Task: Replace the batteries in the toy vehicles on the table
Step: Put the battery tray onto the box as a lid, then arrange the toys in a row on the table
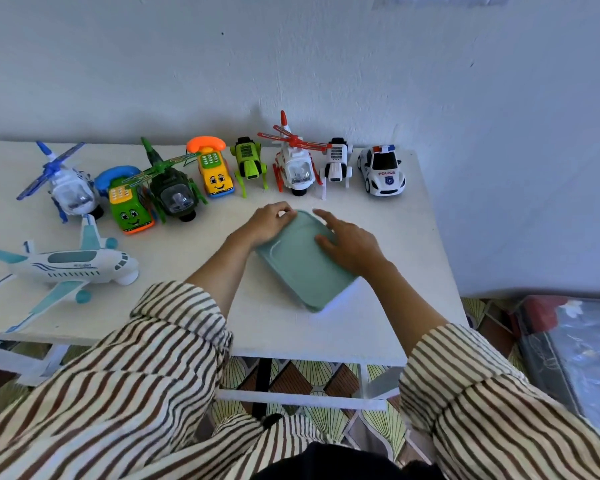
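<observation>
You are holding the green box (302, 271) on the surface (378, 323).
Your left hand (269, 221) is pinching its 11 o'clock corner; your right hand (349, 242) is lying spread on top.

Soft, even, bluish daylight; only faint shadows on the white table (423, 216); edges bow with wide-angle distortion; detail slightly soft.

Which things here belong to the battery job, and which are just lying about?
Job: police car, blue helicopter, airplane and the other toys; green lidded box, left hand gripping its corner, right hand resting on top.
Lying about: wrapped bundle on the floor.
</observation>
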Demonstrator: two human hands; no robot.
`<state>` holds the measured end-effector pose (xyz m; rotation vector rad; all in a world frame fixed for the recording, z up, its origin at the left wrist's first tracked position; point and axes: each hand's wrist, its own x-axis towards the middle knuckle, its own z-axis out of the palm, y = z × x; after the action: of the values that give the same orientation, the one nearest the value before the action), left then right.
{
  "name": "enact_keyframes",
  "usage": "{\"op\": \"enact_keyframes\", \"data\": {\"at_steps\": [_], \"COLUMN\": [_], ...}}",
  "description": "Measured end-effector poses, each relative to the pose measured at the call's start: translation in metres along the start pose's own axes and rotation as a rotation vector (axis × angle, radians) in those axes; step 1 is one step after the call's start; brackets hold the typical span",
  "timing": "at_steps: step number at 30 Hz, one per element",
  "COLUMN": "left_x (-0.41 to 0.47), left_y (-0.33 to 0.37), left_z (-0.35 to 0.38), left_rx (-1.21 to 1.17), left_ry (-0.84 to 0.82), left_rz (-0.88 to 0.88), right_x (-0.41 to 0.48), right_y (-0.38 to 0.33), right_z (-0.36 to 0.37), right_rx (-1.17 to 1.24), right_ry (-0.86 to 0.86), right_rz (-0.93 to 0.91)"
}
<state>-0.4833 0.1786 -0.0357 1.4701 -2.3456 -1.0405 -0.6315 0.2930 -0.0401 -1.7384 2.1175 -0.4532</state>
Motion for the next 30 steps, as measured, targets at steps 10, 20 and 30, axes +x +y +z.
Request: {"op": "enact_keyframes", "data": {"at_steps": [10, 20, 30], "left_x": [-0.039, -0.047, -0.055], "left_y": [-0.018, -0.027, -0.031], "left_z": [0.033, 0.041, 0.025], "left_rx": [-0.126, -0.154, -0.297], "left_ry": [0.209, 0.334, 0.268], "left_rz": [-0.452, -0.384, -0.368], "right_x": [-0.011, -0.007, -0.017], "right_y": [0.008, 0.009, -0.007], "right_z": [0.013, 0.007, 0.013], "right_rx": [0.387, 0.364, -0.148], "right_ry": [0.197, 0.190, 0.448], "right_rz": [0.642, 0.554, 0.343]}}
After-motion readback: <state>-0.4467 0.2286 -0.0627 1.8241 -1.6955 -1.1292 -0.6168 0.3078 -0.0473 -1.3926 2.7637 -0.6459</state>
